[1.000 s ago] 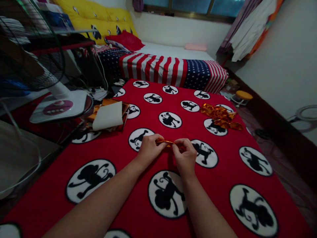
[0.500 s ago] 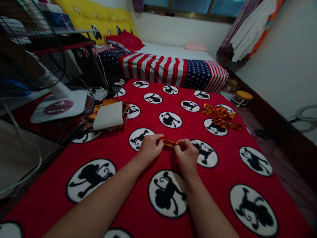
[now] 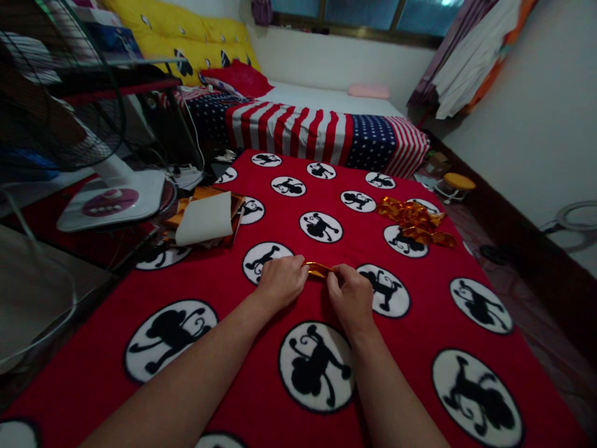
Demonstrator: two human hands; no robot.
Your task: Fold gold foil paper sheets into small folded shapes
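Between my two hands stretches a narrow piece of shiny orange-gold foil paper (image 3: 318, 269), low over the red monkey-print cloth (image 3: 298, 214). My left hand (image 3: 282, 279) pinches its left end, and my right hand (image 3: 351, 290) grips its right end. The fingers cover both ends of the foil, so only its middle shows. A heap of folded foil pieces (image 3: 413, 218) in the same orange-gold lies on the cloth, farther off to the right.
Left of my hands, a stack of orange sheets (image 3: 205, 194) bears a white sheet (image 3: 205, 218). Beyond it stands a fan with a white base (image 3: 112, 199). A bed with a flag-print cover (image 3: 298, 127) is at the back, and a small yellow-topped stool (image 3: 459, 181) stands at right.
My fingers have shifted slightly on the foil, the left hand turning more knuckles-up and the right curling further over its end. The foil's middle tilts a little differently.
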